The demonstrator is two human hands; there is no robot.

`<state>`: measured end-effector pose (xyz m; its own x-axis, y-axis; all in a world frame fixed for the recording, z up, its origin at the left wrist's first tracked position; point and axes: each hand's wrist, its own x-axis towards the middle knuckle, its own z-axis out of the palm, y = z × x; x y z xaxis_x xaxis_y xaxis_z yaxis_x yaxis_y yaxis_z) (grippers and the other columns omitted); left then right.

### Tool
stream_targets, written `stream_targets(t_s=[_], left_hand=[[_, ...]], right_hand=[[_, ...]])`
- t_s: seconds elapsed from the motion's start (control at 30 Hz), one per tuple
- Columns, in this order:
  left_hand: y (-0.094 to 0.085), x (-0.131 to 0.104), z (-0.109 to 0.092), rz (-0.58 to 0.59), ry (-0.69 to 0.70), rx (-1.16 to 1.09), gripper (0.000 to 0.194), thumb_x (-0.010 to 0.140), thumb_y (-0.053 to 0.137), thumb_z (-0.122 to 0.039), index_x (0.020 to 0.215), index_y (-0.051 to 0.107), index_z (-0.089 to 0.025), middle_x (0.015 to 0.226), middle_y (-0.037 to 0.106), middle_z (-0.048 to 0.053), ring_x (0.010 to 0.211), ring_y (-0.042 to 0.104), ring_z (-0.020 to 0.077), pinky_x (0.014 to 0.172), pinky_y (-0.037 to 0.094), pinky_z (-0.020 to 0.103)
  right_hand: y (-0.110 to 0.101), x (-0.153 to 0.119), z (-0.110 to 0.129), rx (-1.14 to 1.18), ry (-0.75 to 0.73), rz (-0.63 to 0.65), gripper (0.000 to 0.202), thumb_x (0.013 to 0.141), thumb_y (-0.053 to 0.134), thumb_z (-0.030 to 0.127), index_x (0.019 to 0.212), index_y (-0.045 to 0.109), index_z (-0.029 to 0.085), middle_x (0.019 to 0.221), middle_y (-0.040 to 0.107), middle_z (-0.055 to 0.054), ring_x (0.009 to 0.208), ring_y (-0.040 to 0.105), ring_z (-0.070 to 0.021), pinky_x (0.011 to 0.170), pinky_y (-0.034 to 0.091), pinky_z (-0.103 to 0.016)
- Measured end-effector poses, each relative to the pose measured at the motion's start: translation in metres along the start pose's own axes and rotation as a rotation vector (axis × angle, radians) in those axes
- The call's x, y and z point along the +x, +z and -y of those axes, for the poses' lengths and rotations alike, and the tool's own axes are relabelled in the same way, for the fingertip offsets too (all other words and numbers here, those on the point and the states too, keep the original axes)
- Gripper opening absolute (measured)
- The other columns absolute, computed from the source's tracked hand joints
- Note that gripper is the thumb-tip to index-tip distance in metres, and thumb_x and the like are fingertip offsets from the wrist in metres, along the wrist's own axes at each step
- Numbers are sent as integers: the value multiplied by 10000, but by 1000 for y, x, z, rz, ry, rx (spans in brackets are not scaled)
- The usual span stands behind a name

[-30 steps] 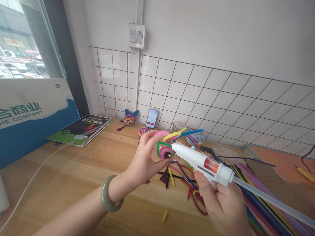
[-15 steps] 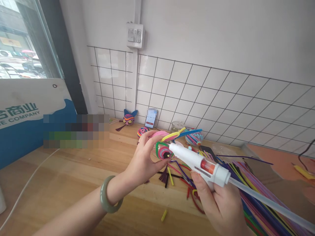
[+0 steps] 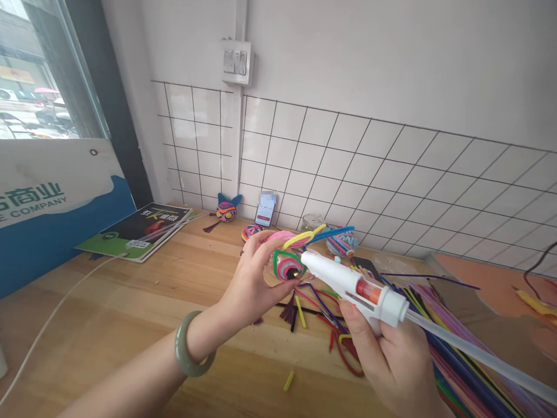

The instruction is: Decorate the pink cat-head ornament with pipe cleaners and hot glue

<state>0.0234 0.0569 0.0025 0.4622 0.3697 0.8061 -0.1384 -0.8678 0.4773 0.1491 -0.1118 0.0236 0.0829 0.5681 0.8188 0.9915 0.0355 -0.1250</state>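
Wrapped round a colourful pipe-cleaner ball (image 3: 286,266) is my left hand (image 3: 256,270), fingers above and thumb below. The ball has a green edge, a pink and grey spiral with a dark shiny eye, and pink, yellow and blue pipe cleaners on top. A green bangle (image 3: 188,348) circles my left wrist. My right hand (image 3: 387,354) grips a white glue gun (image 3: 348,284) with a long clear glue stick in its rear. Its nozzle points left, close against the ball's right side; whether they touch I cannot tell. A purple tassel (image 3: 288,309) hangs below the ball.
Many pipe cleaners (image 3: 467,354) lie on the right, with red-handled scissors (image 3: 348,351) beside them. Finished balls (image 3: 226,210), a phone (image 3: 265,209) and a jar (image 3: 312,222) stand along the wall. A booklet (image 3: 143,229) and white cable (image 3: 56,319) lie left.
Both hands keep their holds, with the glue gun still at the ball's right side. The view has shifted slightly; the booklet at left now shows clearly.
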Motion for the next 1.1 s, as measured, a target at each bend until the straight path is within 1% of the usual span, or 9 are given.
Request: stream_targets(t_s=[0.1, 0.23, 0.43, 0.57, 0.63, 0.73, 0.83, 0.97, 1.1], left_hand=[[0, 0, 0, -7, 8, -1, 614, 763, 739, -259, 1302, 447, -282, 1290, 515, 112, 1265, 438, 276, 943, 479, 428], [0, -1, 1, -16, 8, -16, 621, 748, 747, -236, 1292, 450, -275, 1289, 519, 109, 1265, 436, 267, 939, 483, 417], [1, -1, 1, -3, -11, -20, 635, 731, 755, -234, 1289, 456, -287, 1282, 503, 115, 1273, 423, 281, 927, 493, 433], [2, -2, 2, -21, -3, -34, 644, 728, 759, -224, 1293, 455, -286, 1278, 505, 113, 1266, 431, 272, 928, 496, 425], [2, -2, 3, -32, 2, -47, 639, 730, 754, -215, 1291, 457, -285, 1281, 502, 111, 1260, 439, 268, 930, 496, 423], [2, -2, 4, -39, 1, -63, 626, 736, 748, -210, 1288, 461, -280, 1289, 495, 111, 1255, 446, 266, 929, 496, 421], [2, -2, 4, -36, 0, -66, 636, 735, 754, -226, 1295, 458, -282, 1291, 495, 111, 1264, 437, 268, 919, 500, 410], [2, -3, 4, -33, -9, -73, 639, 739, 753, -242, 1302, 454, -284, 1290, 491, 116, 1275, 428, 276, 889, 517, 394], [3, -4, 5, -34, 6, -96, 645, 739, 749, -231, 1309, 452, -286, 1288, 491, 116, 1285, 422, 276, 915, 510, 412]], right_hand=[[0, 0, 0, 7, 5, -15, 264, 920, 530, 263, 1168, 579, 184, 1110, 699, -121, 1117, 634, -287, 908, 534, -388], [0, -1, 1, 13, 13, -11, 260, 923, 527, 267, 1164, 583, 184, 1109, 701, -117, 1098, 645, -271, 897, 541, -367], [1, -3, 3, -6, 6, 0, 255, 921, 529, 305, 1125, 607, 174, 1033, 718, -133, 1032, 673, -294, 838, 561, -389], [-2, 0, 1, 0, 10, -2, 277, 918, 528, 276, 1177, 589, 199, 1064, 712, -123, 1044, 666, -298, 859, 553, -406], [-3, 2, 1, -5, 18, -8, 282, 922, 521, 282, 1186, 584, 203, 1054, 716, -119, 1025, 674, -297, 844, 559, -406], [-3, 2, 0, -8, 25, -21, 282, 928, 517, 279, 1189, 582, 194, 1050, 718, -119, 1004, 683, -284, 813, 568, -382], [-2, 0, 2, 16, 23, -19, 280, 926, 523, 273, 1183, 583, 180, 1087, 709, -129, 1032, 676, -274, 826, 568, -361], [-2, 0, 3, 17, 20, 4, 286, 919, 528, 283, 1178, 595, 183, 1106, 706, -131, 1055, 669, -291, 848, 568, -382], [-3, 2, 2, -6, 32, -25, 295, 919, 520, 286, 1190, 594, 195, 1087, 719, -119, 1034, 680, -295, 841, 575, -389]])
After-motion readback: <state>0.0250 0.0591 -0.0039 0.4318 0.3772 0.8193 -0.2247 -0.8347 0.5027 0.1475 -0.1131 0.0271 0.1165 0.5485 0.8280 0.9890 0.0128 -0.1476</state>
